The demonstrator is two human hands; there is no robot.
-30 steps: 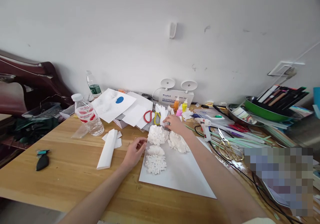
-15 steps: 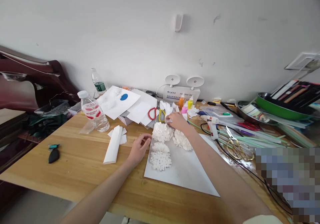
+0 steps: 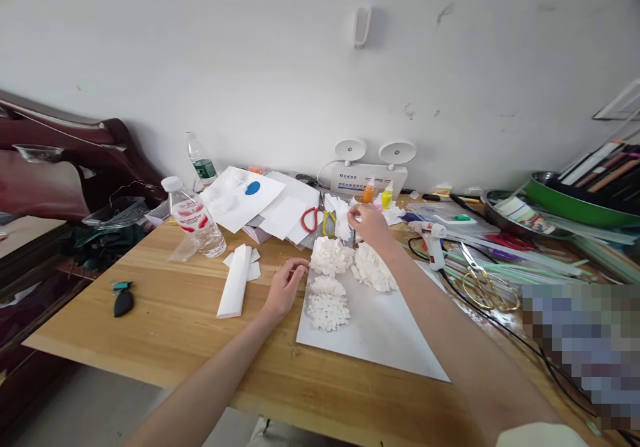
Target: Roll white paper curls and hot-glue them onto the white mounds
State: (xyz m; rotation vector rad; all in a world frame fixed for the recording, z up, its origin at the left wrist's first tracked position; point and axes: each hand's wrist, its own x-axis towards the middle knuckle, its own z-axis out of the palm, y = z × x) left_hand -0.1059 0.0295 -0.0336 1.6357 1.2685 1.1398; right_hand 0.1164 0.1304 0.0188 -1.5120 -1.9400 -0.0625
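Note:
My right hand (image 3: 369,224) reaches to the back of the wooden table (image 3: 165,320) and pinches a folded white paper piece (image 3: 341,215) beside the red and yellow scissors (image 3: 316,220). My left hand (image 3: 286,288) rests with curled fingers at the left edge of a white sheet (image 3: 380,334), holding nothing. Several white paper flowers (image 3: 330,258) lie on that sheet, between the two hands.
A water bottle (image 3: 194,218) and a folded white strip (image 3: 235,282) sit to the left, a black key fob (image 3: 123,301) further left. A glue gun (image 3: 435,244), gold scissors (image 3: 483,287), straws and a green bowl (image 3: 575,204) crowd the right. Loose papers (image 3: 245,197) and small paint bottles (image 3: 377,195) line the wall.
My right hand has lifted from the flowers and moved back to the folded paper piece. The left hand has hardly moved. The camera view has shifted left.

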